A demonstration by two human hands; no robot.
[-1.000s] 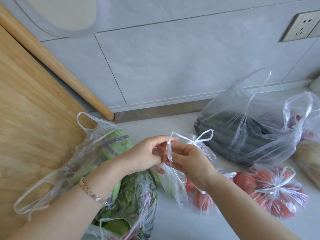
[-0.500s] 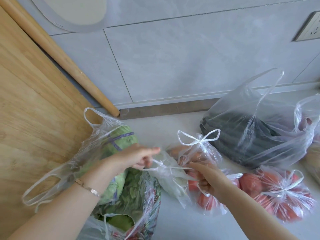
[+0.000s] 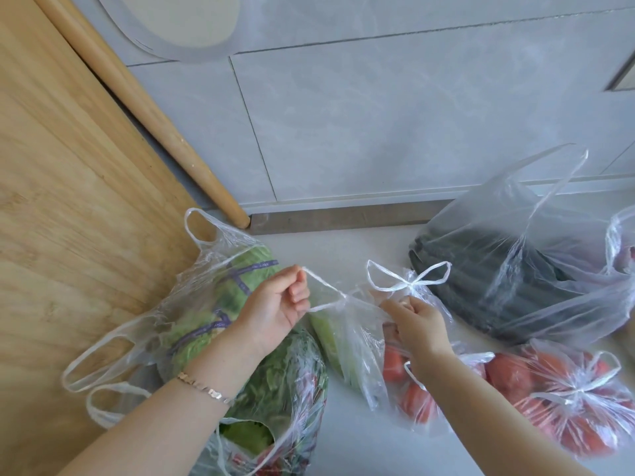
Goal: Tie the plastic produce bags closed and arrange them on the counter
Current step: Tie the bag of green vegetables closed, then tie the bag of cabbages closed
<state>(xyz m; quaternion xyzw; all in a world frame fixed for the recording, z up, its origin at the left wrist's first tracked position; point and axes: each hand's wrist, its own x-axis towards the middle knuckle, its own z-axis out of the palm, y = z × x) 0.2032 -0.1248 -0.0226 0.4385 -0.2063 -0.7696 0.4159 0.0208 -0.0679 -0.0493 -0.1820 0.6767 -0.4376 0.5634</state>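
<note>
Handles of a thin clear plastic bag of pale green vegetable [image 3: 347, 341] are held apart by both hands above a pale grey worktop [image 3: 343, 448]. One twisted handle loop [image 3: 321, 292] is gripped by the left hand [image 3: 275, 310], whose fingers [image 3: 299, 290] are curled closed round it, and the loop is drawn taut toward the bag's neck. The other side of the neck is pinched by the right hand [image 3: 417, 324], its fingers curled tight on the plastic. The bag's body hangs between the two wrists, with its lower end down at the worktop.

Left of this held bag, an open clear bag of banded green cabbage [image 3: 213, 297] is laid partly on a light wooden cutting board [image 3: 68, 201]. A clear bag of dark leafy greens [image 3: 285, 383] is placed to the left and nearer the person. Just right of the held bag, touching it, a clear bag of red tomatoes [image 3: 412, 403] is seen with its handles tied in a bow [image 3: 409, 281]. Farther right a second tied bag of red tomatoes [image 3: 580, 417] is set. Right and toward the grey tiled wall [image 3: 378, 132], an untied clear bag of long dark green vegetables [image 3: 498, 280] is found. A round wooden rolling pin [image 3: 147, 108] is leaned on that wall, behind and left of the held bag.
</note>
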